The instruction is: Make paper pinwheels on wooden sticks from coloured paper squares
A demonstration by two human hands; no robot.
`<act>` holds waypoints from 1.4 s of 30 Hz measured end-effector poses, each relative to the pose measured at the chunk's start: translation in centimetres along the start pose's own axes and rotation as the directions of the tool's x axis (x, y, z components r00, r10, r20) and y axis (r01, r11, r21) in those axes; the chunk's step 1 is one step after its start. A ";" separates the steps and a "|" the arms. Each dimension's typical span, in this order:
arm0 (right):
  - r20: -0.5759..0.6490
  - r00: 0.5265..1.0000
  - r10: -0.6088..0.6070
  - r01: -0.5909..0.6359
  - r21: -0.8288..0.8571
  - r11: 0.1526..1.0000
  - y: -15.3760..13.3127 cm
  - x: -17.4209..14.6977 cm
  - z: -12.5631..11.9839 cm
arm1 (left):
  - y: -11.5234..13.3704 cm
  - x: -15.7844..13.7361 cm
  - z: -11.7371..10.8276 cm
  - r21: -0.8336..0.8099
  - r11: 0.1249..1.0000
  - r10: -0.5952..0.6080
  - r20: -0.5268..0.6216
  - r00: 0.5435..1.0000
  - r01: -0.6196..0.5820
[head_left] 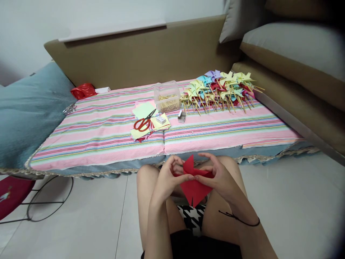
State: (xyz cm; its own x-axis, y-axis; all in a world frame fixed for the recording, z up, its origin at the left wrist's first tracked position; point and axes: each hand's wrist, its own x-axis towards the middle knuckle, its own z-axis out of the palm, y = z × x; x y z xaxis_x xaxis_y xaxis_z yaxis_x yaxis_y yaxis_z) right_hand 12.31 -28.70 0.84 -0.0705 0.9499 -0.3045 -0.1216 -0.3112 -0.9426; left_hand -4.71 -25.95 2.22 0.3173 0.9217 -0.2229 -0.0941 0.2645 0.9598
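Observation:
A red paper square [196, 191] with slits cut at its corners is held above my lap, its upper corners bent up and inward. My left hand [172, 174] grips its left side, thumb pressed near the middle. From the right, my right hand [214, 173] pinches the sheet, its thumb almost meeting the left one and its index finger raised. On the striped cloth ahead lie red-handled scissors [142, 124] over stacked coloured paper [140, 133]. A small box [161, 119] sits on the yellow sheets, and an open little box [181, 116] stands beside them.
A clear plastic tub [167, 97] holds short wooden sticks. Many finished paper pinwheels [218, 90] are heaped to its right. A red plastic bag [84, 91] rests at the far left. A red stool [14, 196] stands on the floor, and cushions [293, 54] pile up at right.

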 end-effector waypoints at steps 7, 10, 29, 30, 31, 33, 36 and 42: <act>-0.032 0.999 -0.044 0.046 0.061 0.997 0.3 0.1 0.2 | 0.5 0.1 0.2 0.085 0.984 0.157 0.016 0.987 -0.158; -0.053 0.998 -0.030 0.034 0.082 0.996 0.2 0.1 0.2 | 0.5 -0.1 0.0 0.069 0.988 0.137 0.037 0.990 -0.140; -0.203 0.974 -0.099 0.103 0.011 0.995 -0.2 0.2 -0.2 | 0.6 -0.4 -0.2 -0.099 0.994 -0.047 -0.080 0.996 0.039; -0.199 0.974 -0.104 0.106 0.000 0.994 -0.2 0.2 -0.2 | 0.7 -0.5 -0.1 -0.103 0.993 -0.061 -0.062 0.996 0.055; -0.183 0.977 -0.104 0.105 -0.009 0.994 -0.3 0.1 -0.1 | 0.8 -0.6 0.0 -0.108 0.991 -0.080 -0.047 0.996 0.075; -0.139 0.984 -0.107 0.105 -0.025 0.994 -0.4 0.0 0.1 | 0.9 -0.6 0.3 -0.121 0.987 -0.110 -0.038 0.993 0.105; -0.116 0.988 -0.106 0.104 -0.028 0.994 -0.5 -0.1 0.2 | 0.9 -0.5 0.7 -0.159 0.984 -0.101 -0.088 0.991 0.086; -0.130 0.991 -0.039 0.062 0.184 0.981 -0.4 0.0 -0.1 | 0.5 0.0 0.7 -0.331 0.939 -0.030 -0.351 0.936 -0.094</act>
State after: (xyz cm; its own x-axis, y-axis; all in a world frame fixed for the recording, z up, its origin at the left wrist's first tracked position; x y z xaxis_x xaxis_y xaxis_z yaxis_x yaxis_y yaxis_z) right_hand 12.51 -28.56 1.25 0.0640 0.9569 -0.2832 -0.3055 -0.2513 -0.9184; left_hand -4.09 -26.03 2.78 -0.0310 0.9544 -0.2971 -0.4305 0.2555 0.8657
